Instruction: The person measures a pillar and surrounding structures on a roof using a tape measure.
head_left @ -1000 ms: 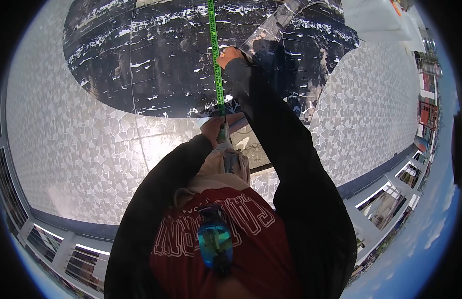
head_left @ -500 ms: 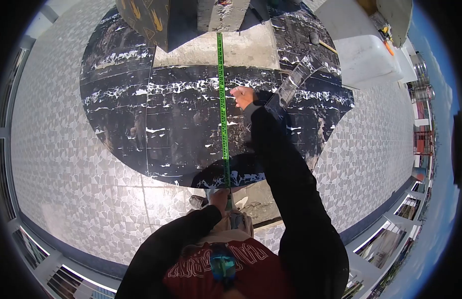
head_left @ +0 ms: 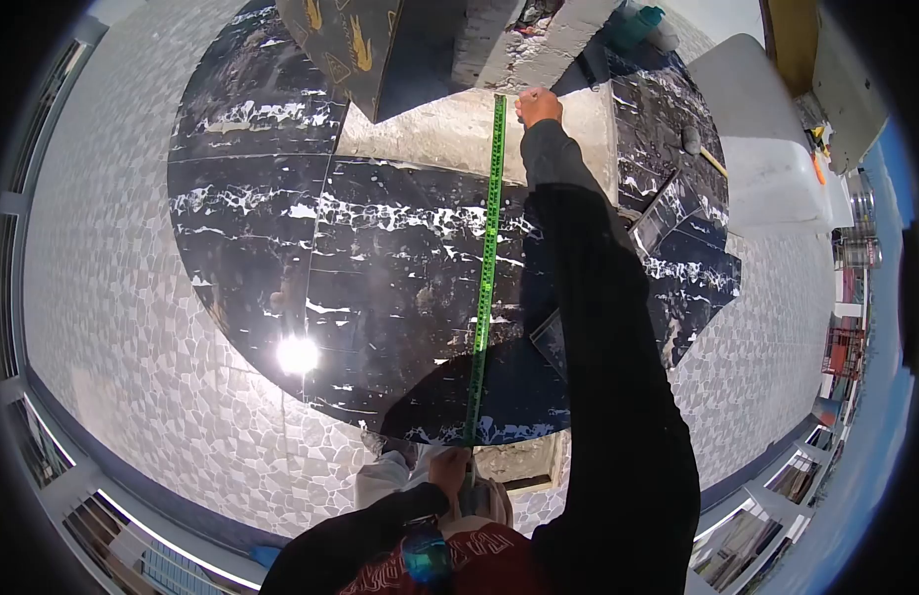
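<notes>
Right hand (head_left: 539, 107) had moved outward since the earlier frame, from above the black surface's middle to beside the far end of the green tape measure (head_left: 492, 233); left hand (head_left: 448, 470) stayed at the near edge. Nearest: red shirt (head_left: 469, 563) with sunglasses (head_left: 427, 557) hanging in front. Left fingers were bent in next to the tape's near end, partly hidden; couldn't tell if they gripped it. Tape ran straight out from there, across the white-streaked black surface (head_left: 400, 273) and over the bare pale strip (head_left: 420, 131), its far end near the foot of the concrete block (head_left: 524, 61). Right fingers were curled into a loose fist just right of the tape; couldn't tell if anything was pinched. Loose strip (head_left: 666, 216) lay right of the right arm, partly covered by it. Farther right, mallet (head_left: 691, 140) on the black surface, then white block (head_left: 777, 159). Far left, dark board with yellow prints (head_left: 330, 40) stood beside the concrete block.
</notes>
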`<action>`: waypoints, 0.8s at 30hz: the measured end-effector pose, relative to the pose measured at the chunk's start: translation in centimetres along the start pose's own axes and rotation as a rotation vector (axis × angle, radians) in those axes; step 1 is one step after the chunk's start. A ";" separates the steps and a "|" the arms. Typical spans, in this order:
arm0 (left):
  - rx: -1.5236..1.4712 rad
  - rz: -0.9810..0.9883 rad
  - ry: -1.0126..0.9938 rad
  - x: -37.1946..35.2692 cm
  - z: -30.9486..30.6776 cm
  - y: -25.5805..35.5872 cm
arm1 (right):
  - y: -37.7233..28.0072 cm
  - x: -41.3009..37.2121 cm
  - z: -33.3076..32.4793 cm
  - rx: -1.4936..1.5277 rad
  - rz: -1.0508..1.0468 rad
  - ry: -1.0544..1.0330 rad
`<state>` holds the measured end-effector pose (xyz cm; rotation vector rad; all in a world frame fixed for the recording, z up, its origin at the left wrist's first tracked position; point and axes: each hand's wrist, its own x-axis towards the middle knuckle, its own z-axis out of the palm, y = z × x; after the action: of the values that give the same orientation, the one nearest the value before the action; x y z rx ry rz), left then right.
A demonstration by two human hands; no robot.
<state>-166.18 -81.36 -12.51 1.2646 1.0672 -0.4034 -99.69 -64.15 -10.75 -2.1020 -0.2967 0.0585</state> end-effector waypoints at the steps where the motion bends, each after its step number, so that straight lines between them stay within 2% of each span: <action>1: -0.010 -0.005 0.008 -0.2 -0.1 0.5 | 1.4 1.6 1.1 -0.069 -0.091 0.043; 2: 0.022 -0.031 0.004 -0.4 -0.2 1.0 | 2.5 2.7 2.4 -0.136 -0.183 0.085; 3: 0.053 -0.056 0.001 -0.5 -0.3 1.6 | -0.2 1.1 1.9 -0.040 -0.098 0.069; 5: 0.057 -0.083 0.009 -0.6 -0.4 2.2 | 0.3 2.0 2.7 -0.277 -0.223 0.137; 9: 0.008 -0.102 0.026 -0.9 -0.4 2.9 | 0.1 2.1 2.9 -0.326 -0.174 0.132; 12: 0.024 -0.103 0.041 -1.0 -0.5 3.2 | 0.1 2.2 3.4 -0.355 -0.232 0.143; 15: 0.031 -0.093 0.053 -0.9 -0.4 3.0 | -0.2 2.2 4.2 -0.324 -0.067 0.274; 17: 0.015 -0.090 0.057 -1.0 -0.4 2.9 | 0.3 1.9 4.2 -0.326 -0.091 0.219; 19: -0.006 -0.108 0.054 -1.0 -0.4 2.9 | 1.2 2.3 4.5 -0.451 0.002 0.208; 20: -0.008 -0.111 0.055 -0.9 -0.4 2.9 | 1.7 2.7 4.0 -0.497 -0.057 0.052; 23: -0.012 -0.127 0.039 -0.7 -0.4 2.6 | -0.1 1.6 3.3 -0.416 0.071 -0.006; 24: -0.039 -0.144 0.022 -0.8 -0.6 3.0 | 0.3 1.7 3.6 -0.454 0.049 -0.029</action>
<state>-164.54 -80.16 -10.09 1.1633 1.1840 -0.4765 -98.57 -60.94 -12.76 -2.5614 -0.2964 0.0537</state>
